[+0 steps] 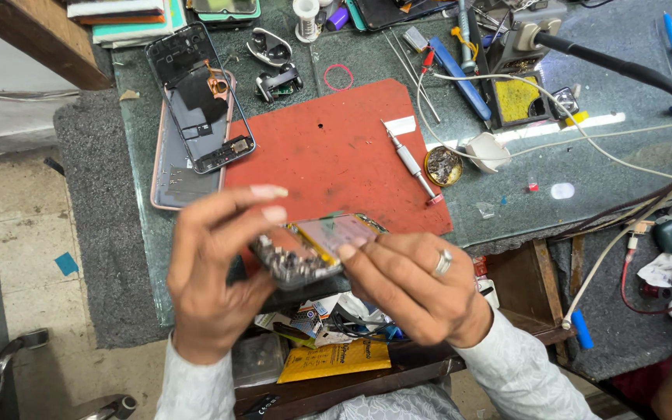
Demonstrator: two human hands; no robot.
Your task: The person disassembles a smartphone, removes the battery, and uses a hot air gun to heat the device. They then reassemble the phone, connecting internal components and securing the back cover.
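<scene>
Just above the near edge of the surface [507, 210], an opened phone [313, 247] with its circuit parts showing is held up between two hands, tilted and slightly blurred. The left hand [215, 272] cups its left end, its grip closed on the phone with the thumb under it and the fingers [267, 191] curled over the top. The right hand [414, 288], which wears a silver ring [443, 262], pinches the right side, its fingertips pressing on the phone's upper face.

Behind the phone lies a red mat [336, 152], with a small screwdriver [412, 162] resting across its right edge. Just beside the screwdriver's tip end sits a round tin of tiny parts [443, 166]. To the left of the mat, another phone frame [200, 97] lies face open, overlapping a pink-rimmed back cover [176, 183]. Farther back are a red ring [338, 76], a blue-handled tool [460, 74] and a soldering stand with a yellow sponge [516, 97]. White and black cables [624, 70] run across the right side.
</scene>
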